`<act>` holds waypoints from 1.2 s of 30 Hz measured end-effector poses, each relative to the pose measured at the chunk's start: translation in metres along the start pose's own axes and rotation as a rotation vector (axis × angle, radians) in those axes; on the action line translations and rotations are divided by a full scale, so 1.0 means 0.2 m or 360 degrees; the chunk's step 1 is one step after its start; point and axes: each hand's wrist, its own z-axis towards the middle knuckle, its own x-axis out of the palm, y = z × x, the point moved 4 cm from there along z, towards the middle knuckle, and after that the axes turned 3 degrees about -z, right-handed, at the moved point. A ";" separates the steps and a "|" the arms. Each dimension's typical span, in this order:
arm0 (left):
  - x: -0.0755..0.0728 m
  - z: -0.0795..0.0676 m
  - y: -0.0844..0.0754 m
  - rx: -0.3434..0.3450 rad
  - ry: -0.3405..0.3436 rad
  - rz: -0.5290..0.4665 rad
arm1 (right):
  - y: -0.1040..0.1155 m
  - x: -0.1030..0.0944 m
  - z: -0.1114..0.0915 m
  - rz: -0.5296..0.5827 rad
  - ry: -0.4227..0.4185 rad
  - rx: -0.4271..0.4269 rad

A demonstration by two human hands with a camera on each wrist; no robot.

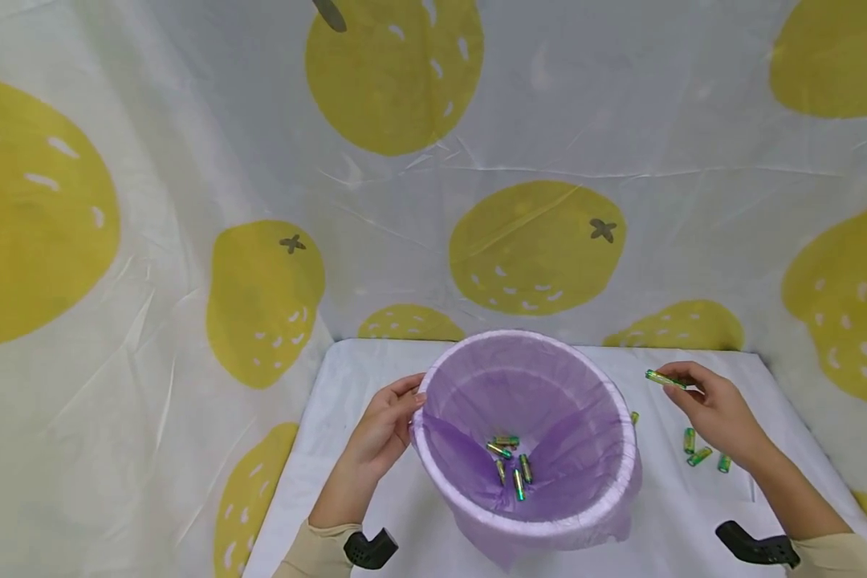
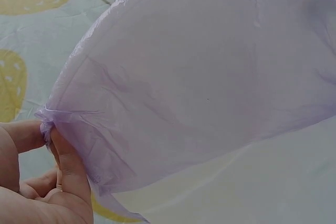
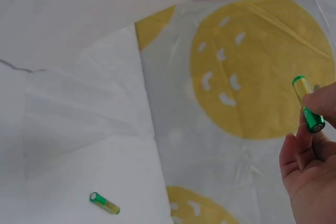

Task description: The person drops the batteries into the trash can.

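Your left hand (image 1: 379,433) has thumb and fingers clamped on the bin's rim, with the liner (image 1: 578,449) bunched between them; that grip looks meant to steady the bin (image 1: 518,527) and pin the film in place. Your right hand (image 1: 715,405) pinches a battery (image 1: 666,379) between thumb and fingertips, up off the table (image 1: 759,393). One end juts past your fingertips on the side toward the bin, a hold that probably makes it easy to let go cleanly.

The bin stands between your two hands, its mouth just beside your left fingertips and apart from your right ones. The liner covers its inside, folds over the rim and hangs loose on the outside. Deep inside, below and to the right of your left fingers, at least five batteries (image 1: 518,485) lie loose at mixed angles; overlap makes an exact count uncertain.

Below your right fingers, three loose batteries (image 1: 699,457) lie near one another on the table, likely grouped there for short reaches. Another battery (image 1: 634,417), left of those fingers and lower, is partly hidden behind the bin's edge.
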 end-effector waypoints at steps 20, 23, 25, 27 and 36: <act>0.00 -0.01 0.01 0.0005 0.0007 -0.0006 | 0.53 -0.02 0.24 0.0030 0.0072 -0.0574; -0.01 -0.01 0.01 0.0008 0.0009 0.0000 | 0.61 0.01 0.27 -0.0006 0.0127 -0.0650; -0.01 -0.01 0.01 0.0009 0.0010 0.0001 | 0.65 0.02 0.29 -0.0023 0.0161 -0.0713; 0.00 0.00 0.00 0.0009 0.0014 -0.0001 | 0.70 0.04 0.31 -0.0027 0.0196 -0.0781; 0.00 0.00 0.00 -0.0004 0.0005 -0.0007 | 0.88 0.11 0.39 0.0006 0.0338 -0.1020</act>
